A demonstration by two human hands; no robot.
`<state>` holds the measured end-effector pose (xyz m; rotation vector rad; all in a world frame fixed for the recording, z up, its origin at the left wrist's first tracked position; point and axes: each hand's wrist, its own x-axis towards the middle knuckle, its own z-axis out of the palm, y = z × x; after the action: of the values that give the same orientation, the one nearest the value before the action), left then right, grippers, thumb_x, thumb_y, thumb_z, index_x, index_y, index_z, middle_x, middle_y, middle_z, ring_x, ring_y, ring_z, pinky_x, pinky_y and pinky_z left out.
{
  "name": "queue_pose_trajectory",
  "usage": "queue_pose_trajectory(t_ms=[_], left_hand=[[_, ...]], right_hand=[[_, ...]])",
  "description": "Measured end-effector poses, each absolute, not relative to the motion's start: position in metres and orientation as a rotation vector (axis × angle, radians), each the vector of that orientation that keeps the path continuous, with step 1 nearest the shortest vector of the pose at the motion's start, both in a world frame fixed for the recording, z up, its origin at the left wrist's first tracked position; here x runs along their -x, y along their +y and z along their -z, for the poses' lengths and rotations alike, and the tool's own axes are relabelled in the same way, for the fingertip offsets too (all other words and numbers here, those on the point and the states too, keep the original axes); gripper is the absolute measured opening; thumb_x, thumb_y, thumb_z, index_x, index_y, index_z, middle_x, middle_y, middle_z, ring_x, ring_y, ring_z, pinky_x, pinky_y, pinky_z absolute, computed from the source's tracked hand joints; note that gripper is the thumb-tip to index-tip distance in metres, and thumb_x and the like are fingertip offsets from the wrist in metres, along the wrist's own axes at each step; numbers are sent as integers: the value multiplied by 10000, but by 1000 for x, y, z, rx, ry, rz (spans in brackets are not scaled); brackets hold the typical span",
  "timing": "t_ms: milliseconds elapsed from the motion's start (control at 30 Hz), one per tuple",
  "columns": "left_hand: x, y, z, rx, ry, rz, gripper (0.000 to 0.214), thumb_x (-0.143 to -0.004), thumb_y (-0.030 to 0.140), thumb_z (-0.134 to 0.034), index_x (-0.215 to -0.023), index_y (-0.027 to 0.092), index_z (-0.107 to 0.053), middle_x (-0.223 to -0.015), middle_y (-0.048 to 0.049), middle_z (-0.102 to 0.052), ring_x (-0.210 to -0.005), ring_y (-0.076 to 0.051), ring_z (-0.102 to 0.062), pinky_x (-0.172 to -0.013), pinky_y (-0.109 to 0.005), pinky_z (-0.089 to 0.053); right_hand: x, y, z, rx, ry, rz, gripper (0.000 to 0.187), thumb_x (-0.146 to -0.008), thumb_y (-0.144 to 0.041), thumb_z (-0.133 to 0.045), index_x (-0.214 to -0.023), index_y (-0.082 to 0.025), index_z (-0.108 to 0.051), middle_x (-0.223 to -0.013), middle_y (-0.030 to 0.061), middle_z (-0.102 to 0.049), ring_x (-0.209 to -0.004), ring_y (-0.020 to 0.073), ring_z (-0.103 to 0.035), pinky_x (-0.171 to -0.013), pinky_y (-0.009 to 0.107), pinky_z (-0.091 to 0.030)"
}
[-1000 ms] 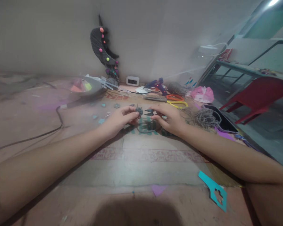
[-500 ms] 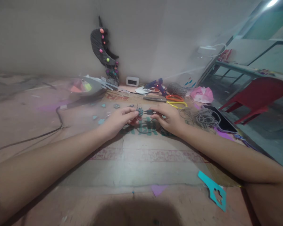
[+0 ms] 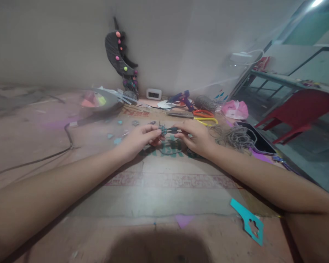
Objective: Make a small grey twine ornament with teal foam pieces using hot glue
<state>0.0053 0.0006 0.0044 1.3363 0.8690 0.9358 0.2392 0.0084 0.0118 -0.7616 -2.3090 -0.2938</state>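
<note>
My left hand (image 3: 137, 138) pinches a small grey-blue tufted ball (image 3: 162, 129) between thumb and fingers, a little above the cardboard sheet (image 3: 164, 190). My right hand (image 3: 197, 137) grips small dark snips (image 3: 173, 129) whose tips touch the ball. A thin dark thread (image 3: 168, 150) loops down from the ball onto the cardboard. Both forearms stretch out over the floor.
Behind the hands lie orange and yellow scissors (image 3: 205, 117), a blue glue gun (image 3: 181, 98), a small white clock (image 3: 154, 94), a bowl (image 3: 98, 102) of coloured scraps and a dark beaded ornament (image 3: 120, 58) against the wall. Tangled twine (image 3: 233, 137) lies right; a teal cut-out (image 3: 249, 223) near right; a red chair (image 3: 298, 113) beyond.
The snips, held open beside the ball a second ago, have come in against it and closed. My left hand has turned the ball slightly. Everything else is unmoved.
</note>
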Motion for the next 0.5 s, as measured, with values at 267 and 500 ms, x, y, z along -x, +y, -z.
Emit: queue_pose_trajectory(t_ms=[267, 500], left_hand=[[-5, 0, -5, -1374, 878, -940, 255, -801, 407, -706, -799, 157, -660, -799, -29, -698, -688, -125, -614, -683, -274, -446], [-6, -1, -8, -1385, 897, -930, 260, -787, 411, -714, -780, 159, -653, -779, -28, -687, -684, -128, -609, -683, -279, -437]], right_hand=[[-239, 9, -12, 786, -2327, 317, 357, -1006, -421, -485, -1051, -153, -715, -759, 71, -655, -709, 197, -548, -682, 318, -393], [-239, 9, -12, 793, -2308, 331, 347, -1004, -409, -495, -1031, -152, -727, -765, 73, -671, -719, 198, -560, -683, 317, -400]])
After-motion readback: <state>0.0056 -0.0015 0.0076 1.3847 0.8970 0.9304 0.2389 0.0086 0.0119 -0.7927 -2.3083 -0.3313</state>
